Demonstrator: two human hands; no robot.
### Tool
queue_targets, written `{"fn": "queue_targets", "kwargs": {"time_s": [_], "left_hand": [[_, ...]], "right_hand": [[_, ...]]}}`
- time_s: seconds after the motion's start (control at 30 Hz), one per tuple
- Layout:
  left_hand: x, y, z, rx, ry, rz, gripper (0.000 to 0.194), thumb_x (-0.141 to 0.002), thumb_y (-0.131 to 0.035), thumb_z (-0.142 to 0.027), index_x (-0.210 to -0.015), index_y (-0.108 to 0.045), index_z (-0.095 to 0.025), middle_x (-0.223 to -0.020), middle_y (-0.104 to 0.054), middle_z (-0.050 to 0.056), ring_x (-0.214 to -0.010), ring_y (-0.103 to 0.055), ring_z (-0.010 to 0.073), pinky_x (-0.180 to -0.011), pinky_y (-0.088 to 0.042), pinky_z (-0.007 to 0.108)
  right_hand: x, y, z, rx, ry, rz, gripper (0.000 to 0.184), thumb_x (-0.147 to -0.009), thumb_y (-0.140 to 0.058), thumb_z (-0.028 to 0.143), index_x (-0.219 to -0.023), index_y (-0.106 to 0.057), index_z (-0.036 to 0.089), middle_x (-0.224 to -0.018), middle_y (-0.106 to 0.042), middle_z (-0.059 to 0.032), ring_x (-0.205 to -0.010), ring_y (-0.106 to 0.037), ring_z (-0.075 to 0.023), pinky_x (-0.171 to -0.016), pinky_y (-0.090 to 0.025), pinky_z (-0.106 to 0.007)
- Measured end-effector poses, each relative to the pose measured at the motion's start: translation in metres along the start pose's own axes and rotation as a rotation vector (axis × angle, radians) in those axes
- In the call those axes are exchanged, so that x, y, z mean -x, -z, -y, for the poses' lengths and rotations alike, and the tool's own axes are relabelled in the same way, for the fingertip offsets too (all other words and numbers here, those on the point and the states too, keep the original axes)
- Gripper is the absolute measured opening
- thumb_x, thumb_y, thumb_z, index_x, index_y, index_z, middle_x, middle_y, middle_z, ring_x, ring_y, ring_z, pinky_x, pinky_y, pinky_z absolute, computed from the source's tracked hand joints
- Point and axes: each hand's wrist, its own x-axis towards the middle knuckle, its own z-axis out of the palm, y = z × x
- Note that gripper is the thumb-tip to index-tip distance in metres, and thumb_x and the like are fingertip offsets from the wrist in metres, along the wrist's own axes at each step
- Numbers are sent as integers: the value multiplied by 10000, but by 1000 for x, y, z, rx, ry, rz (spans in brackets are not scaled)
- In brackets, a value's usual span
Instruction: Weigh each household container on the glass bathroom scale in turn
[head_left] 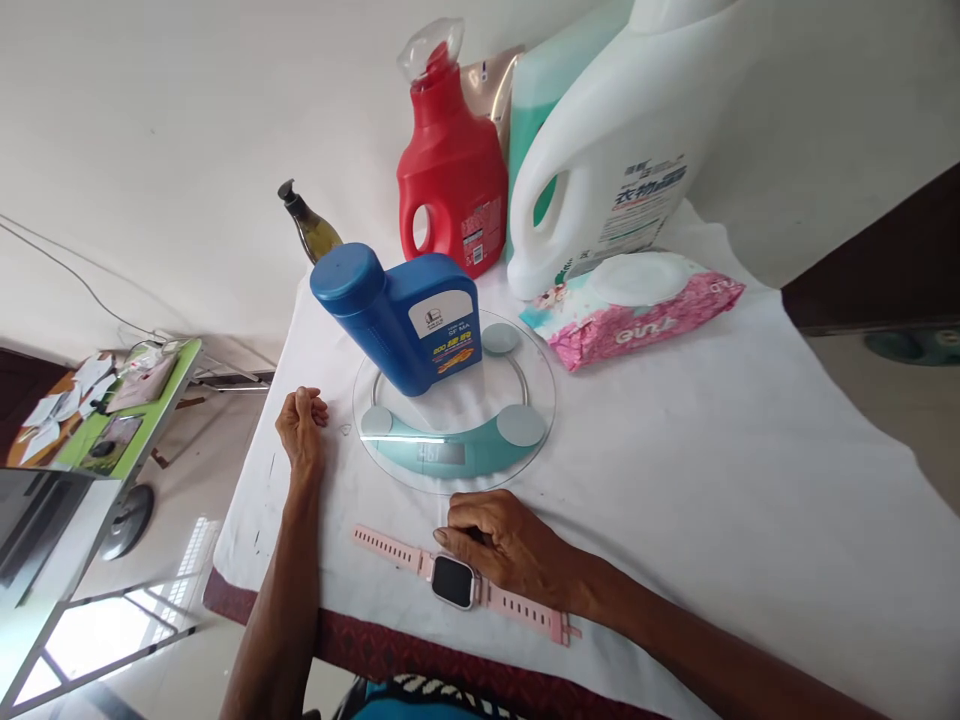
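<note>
The right hand (499,540) is curled beside the smartwatch (453,582), near the tablecloth's (675,500) front edge; whether it pinches anything, I cannot tell. The left hand (301,425), fingers folded in, lies by the left edge. Beyond, a blue bottle (409,320) stands on the glass bathroom scale (480,455).

Soft, fairly bright light. Glare on floor (214,470) past table's (675,480) left edge; white streak above scale display (441,453). Faint shadow beside right forearm (660,622). Wide-angle stretch toward frame edges.
</note>
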Motion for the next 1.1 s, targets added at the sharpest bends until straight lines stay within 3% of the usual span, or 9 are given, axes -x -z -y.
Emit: {"fn": "queue_targets", "kwargs": {"time_s": [0.43,0.53,0.67,0.77,0.9,1.0,1.1], "left_hand": [[3,-1,-5,-125,-22,43,453,-986,-539,-603,-891,-689,-186,-707,-616,-3,-591,-551,125,-599,-460,258],[8,-4,-18,-109,-40,79,486,-965,-548,-657,-1012,-696,-196,-849,-680,33,-705,-637,156,-668,-519,287],[17,-21,-53,-56,-156,300,637,-836,-729,-668,-1314,-633,-258,-1257,-688,102,-1086,-701,261,-950,-563,409],[20,-45,-81,21,-219,518,749,-746,-852,-588,-1381,-597,-283,-1404,-633,124,-1279,-636,330,-1077,-522,475],[18,-74,-106,102,-103,579,635,-710,-909,-479,-1240,-677,-219,-1208,-745,120,-1157,-699,340,-967,-588,465],[12,-81,-109,27,-52,543,583,-680,-931,-450,-1145,-724,-166,-1062,-788,109,-1042,-735,340,-908,-605,458],[5,-84,-107,30,-70,490,573,-686,-928,-435,-1151,-740,-158,-1051,-795,97,-1013,-739,321,-933,-598,459]], "right_hand": [[0,1,-1,23,-10,13,454,-1011,-493,356,-607,-349,206,-605,-420,31,-570,-370,-100,-583,-287,-291],[0,0,-2,10,-14,7,433,-997,-513,329,-611,-368,200,-606,-418,34,-576,-384,-97,-580,-285,-282],[0,-1,-3,-1,-3,18,393,-965,-543,267,-613,-388,188,-614,-431,36,-584,-415,-86,-584,-290,-262],[0,1,0,-3,-14,29,373,-943,-562,223,-616,-387,183,-634,-451,34,-601,-443,-82,-591,-303,-248],[-1,3,1,-17,10,31,421,-901,-610,163,-587,-330,176,-599,-411,49,-575,-415,-69,-575,-288,-235],[-1,4,-1,-57,39,41,436,-878,-635,137,-572,-327,174,-574,-378,63,-548,-386,-61,-559,-276,-232],[-2,4,-3,-76,46,33,459,-862,-655,120,-555,-317,172,-554,-351,68,-532,-370,-59,-547,-272,-234]]}}
